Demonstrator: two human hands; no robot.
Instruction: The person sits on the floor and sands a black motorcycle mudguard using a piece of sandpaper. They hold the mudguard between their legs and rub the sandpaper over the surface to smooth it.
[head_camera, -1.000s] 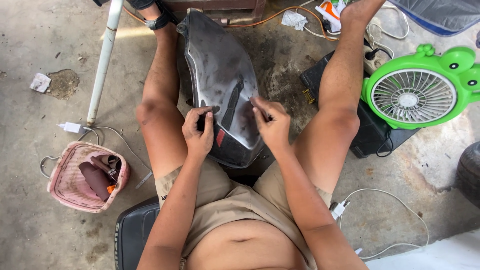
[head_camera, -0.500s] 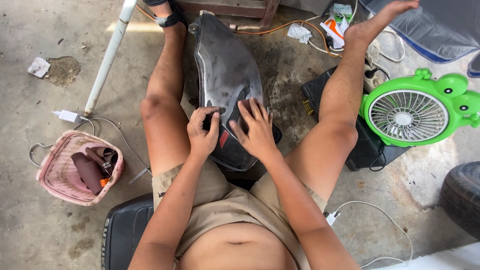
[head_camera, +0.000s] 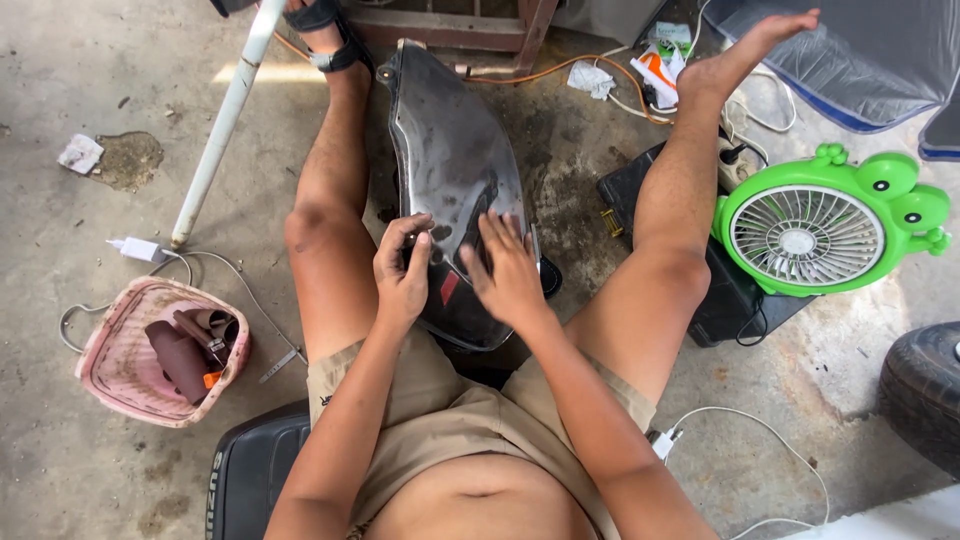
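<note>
Panel (head_camera: 455, 170) | left hand (head_camera: 402, 272) pinching | right hand (head_camera: 505, 270) flat | basket (head_camera: 110, 385): tools

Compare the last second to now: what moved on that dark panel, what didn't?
The right hand went from pinching the dark curved panel at its right edge to lying flat, fingers spread, nearer the middle. The left hand stayed gripping the left side. Panel, green fan and pink basket unchanged.

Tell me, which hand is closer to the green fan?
Right. The right hand lies flat on the dark panel, on the side toward the green fan; the left hand is on the panel's far side.
</note>
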